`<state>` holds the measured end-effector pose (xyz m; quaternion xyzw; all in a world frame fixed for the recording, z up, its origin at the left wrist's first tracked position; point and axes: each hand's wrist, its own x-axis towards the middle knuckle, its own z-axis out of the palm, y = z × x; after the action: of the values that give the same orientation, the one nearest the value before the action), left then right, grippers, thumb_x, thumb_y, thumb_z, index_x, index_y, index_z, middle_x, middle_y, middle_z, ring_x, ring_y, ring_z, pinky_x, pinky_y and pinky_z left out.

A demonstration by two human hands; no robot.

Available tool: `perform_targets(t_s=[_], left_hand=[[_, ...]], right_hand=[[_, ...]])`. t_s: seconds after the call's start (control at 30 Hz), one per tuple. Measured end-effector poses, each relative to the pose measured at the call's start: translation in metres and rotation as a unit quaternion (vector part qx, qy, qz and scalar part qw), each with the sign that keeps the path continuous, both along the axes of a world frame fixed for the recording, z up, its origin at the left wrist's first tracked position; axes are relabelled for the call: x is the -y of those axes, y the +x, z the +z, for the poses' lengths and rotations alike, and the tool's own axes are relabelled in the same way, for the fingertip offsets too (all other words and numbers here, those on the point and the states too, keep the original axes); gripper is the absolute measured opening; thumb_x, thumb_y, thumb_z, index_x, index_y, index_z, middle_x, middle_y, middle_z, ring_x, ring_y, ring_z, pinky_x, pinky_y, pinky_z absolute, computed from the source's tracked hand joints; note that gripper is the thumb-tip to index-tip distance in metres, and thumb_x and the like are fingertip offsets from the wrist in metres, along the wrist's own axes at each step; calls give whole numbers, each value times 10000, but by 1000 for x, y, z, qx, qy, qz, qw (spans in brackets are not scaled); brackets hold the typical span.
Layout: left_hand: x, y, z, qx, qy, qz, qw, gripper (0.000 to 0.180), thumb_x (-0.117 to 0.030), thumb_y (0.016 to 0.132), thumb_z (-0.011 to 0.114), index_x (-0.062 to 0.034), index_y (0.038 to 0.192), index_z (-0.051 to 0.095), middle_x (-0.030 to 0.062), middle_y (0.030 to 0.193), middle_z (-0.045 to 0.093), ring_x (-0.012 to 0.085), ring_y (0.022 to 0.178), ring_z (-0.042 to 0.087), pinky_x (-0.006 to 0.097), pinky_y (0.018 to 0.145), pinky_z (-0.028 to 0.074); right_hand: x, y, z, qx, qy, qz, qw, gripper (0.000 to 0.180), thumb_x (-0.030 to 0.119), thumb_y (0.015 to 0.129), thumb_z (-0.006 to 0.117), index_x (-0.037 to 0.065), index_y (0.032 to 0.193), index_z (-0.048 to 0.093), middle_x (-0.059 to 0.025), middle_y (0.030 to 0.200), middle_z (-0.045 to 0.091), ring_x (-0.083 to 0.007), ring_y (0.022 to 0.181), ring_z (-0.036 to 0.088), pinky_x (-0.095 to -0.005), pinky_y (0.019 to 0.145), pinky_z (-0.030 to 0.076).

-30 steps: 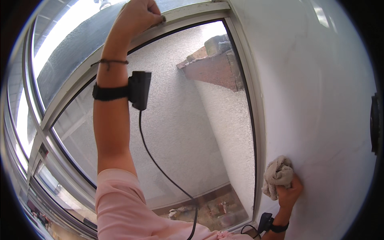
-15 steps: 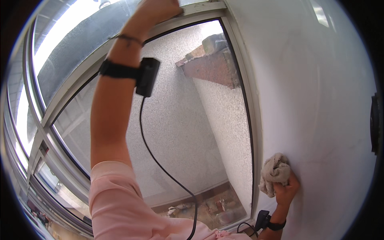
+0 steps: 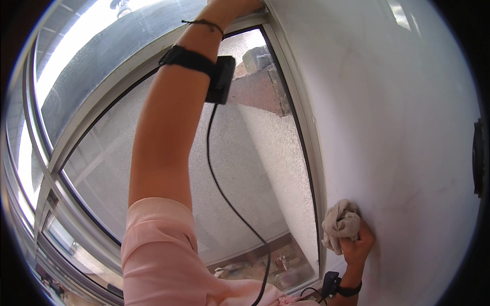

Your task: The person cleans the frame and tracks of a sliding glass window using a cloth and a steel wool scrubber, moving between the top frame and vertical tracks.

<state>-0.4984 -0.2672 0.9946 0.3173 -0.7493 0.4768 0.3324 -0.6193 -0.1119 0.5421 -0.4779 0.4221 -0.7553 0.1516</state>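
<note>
My left hand (image 3: 239,6) is raised to the top of the window frame (image 3: 297,102), near its upper right corner. The picture's upper edge cuts it off, so its fingers and anything in them are hidden. Low on the right, my right hand (image 3: 359,244) grips a crumpled beige-grey cloth (image 3: 341,224). This bundle is close to the white wall panel (image 3: 393,153), beside the frame's right side. Behind my raised arm spreads the window glass (image 3: 245,178).
A black strapped device (image 3: 220,80) on my left forearm trails a black cable (image 3: 224,196) across my front. My right wrist bears another strapped device (image 3: 332,283). Metal window rails (image 3: 43,153) run down the left side. Rubble (image 3: 280,262) lies beyond the glass.
My left hand has moved right along the top of the frame, its forearm swinging right too. My right hand, still holding the cloth, has shifted slightly left.
</note>
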Motion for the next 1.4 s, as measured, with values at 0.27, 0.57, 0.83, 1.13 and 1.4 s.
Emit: perform_targets(t_s=[0.27,0.57,0.83,1.13,1.4], left_hand=[[-17,4,-3,-6,47,64,997,190,-207,589,636,-20,616,616,182,669,593,306,649,594,386,614,470],[-7,7,-24,9,-68,-45,997,187,-216,601,638,-30,622,619,149,699,612,301,675,595,371,638,477],[-1,-4,-1,-14,79,-41,996,131,-166,599,615,-40,634,620,151,671,592,302,690,582,397,649,464],[-11,17,-23,109,-24,-49,993,113,-155,625,610,-76,696,651,154,697,582,308,720,565,391,671,452],[-10,0,-12,2,32,-1,999,165,-186,625,620,-40,698,643,163,704,605,327,672,582,397,645,471]], right_hand=[[2,3,3,-17,1,1,1000,231,68,601,617,-6,819,594,-65,733,604,-120,689,552,-268,661,447],[-2,-1,6,-13,11,-1,1000,217,52,588,603,13,801,592,-55,719,598,-135,678,558,-274,660,447],[3,5,-6,-8,-15,7,1000,255,24,578,581,4,831,603,-111,766,611,-183,720,592,-287,675,457],[0,1,6,3,-9,16,1000,234,34,577,581,8,808,604,-55,731,605,-129,690,563,-271,659,449],[-1,1,7,-17,-7,10,1000,231,47,586,595,7,813,602,-67,723,602,-139,678,565,-274,647,451]])
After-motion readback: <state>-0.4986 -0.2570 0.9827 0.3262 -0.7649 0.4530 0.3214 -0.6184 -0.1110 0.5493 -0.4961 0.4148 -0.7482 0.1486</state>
